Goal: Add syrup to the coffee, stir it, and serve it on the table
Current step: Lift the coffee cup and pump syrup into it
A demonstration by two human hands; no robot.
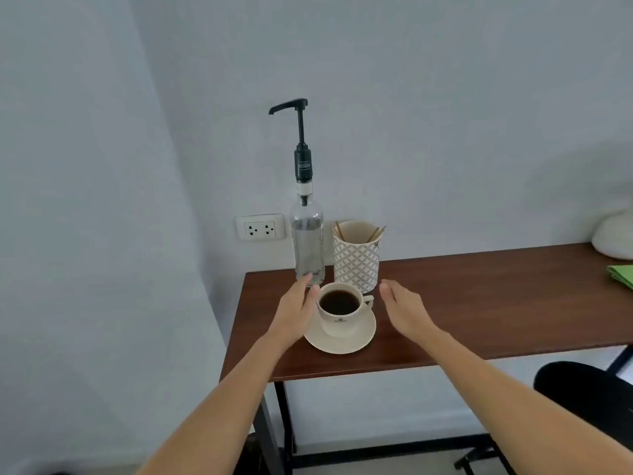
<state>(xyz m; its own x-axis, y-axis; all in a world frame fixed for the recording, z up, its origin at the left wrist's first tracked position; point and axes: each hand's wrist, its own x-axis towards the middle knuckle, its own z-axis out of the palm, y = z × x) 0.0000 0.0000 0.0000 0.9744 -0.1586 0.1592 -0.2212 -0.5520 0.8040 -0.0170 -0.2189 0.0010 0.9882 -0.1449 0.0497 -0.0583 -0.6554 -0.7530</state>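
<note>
A cream cup of black coffee (339,307) stands on a matching saucer (356,341) near the left end of the brown table (479,303). Behind it rises a clear syrup bottle (307,241) with a tall black pump (300,132), its spout pointing left. My left hand (296,305) hovers flat just left of the cup, fingertips near the bottle's base. On the other side, my right hand (402,308) is held flat a short way from the cup's handle. Both hands hold nothing.
A patterned holder (357,258) with wooden stir sticks (375,233) stands right of the bottle. A wall socket (260,228) is behind. A white object (615,236) and a green cloth (621,274) lie at the far right. A black stool (589,399) sits below.
</note>
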